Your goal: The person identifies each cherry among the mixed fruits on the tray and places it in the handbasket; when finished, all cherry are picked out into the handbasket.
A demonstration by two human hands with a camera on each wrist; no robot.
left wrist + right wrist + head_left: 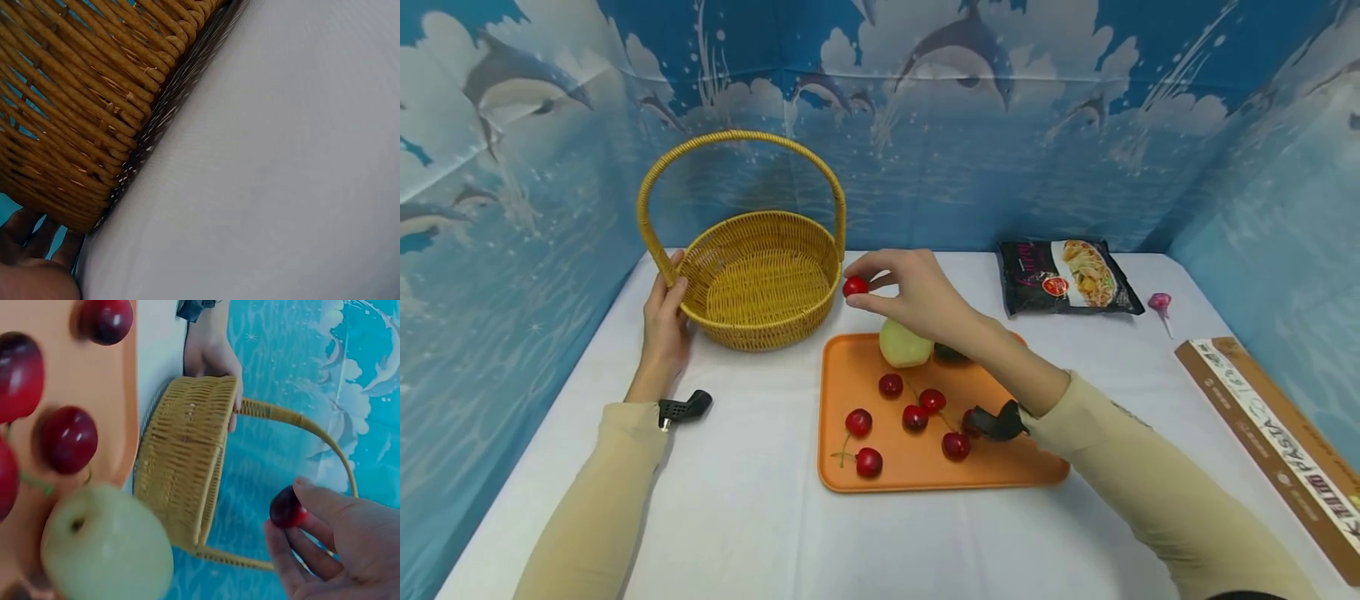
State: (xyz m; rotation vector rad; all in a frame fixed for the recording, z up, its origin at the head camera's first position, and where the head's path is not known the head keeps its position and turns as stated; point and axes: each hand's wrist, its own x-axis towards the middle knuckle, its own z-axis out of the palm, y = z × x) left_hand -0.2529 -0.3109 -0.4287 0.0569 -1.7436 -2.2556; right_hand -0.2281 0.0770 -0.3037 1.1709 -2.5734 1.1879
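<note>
Evidently a transfer step: the right hand [916,288] holds one red cherry [855,287], pinched between thumb and fingers [281,553], just beside the right-hand rim of the wicker basket [760,336] and apart from it. The basket stands towards the far left corner of the worktop [737,483], held by the left hand [666,325], whose fingers lie round its left side near the foot of the handle [741,135]. Further cherries [914,418] lie on the orange tray [850,367], with a pale round fruit [904,344] near its far edge. If the basket is the destination, the next move would call for a short shift leftward over the rim, a low release and a steady left hand. Compare the views: the head view alone gives the noodle packet [1067,277] at the worktop's far edge and the pasta box [1273,454] along its right edge; the right wrist view reveals the held cherry's darker side; the left wrist view shows the basket's woven outer wall closely, fingers partly hidden behind it.
</note>
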